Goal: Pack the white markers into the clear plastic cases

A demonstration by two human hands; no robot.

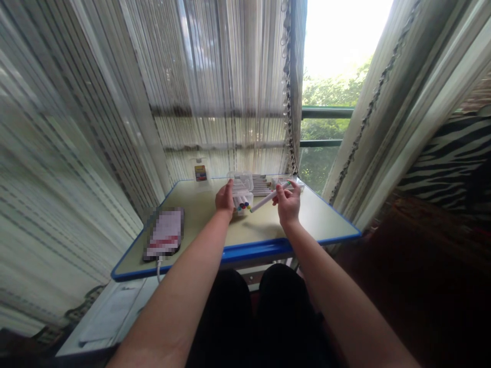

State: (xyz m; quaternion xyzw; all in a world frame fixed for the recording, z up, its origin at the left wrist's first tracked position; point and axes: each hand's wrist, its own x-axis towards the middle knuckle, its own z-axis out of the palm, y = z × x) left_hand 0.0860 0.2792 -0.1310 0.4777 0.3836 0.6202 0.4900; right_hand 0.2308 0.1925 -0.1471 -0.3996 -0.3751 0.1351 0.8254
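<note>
My left hand [225, 198] grips the left side of a clear plastic case [241, 182], which is tilted so its open end faces me. Several markers [243, 203] with coloured ends, blue, red and green among them, lie inside. In my right hand [288, 203] is a white marker [264, 201], pinched by the fingers near its green upper end. Its yellow-green lower end points down and left, close to the mouth of the case. Behind the hands, a row of white markers [261, 184] lies side by side on the table.
The pale table [207, 230] has a blue edge. A blurred-out phone-like object [164, 232] with a white cable [158, 271] lies at its left. A small colourful packet [200, 173] stands at the back, and a clear container [297, 184] is behind my right hand. Curtains [230, 76] hang behind.
</note>
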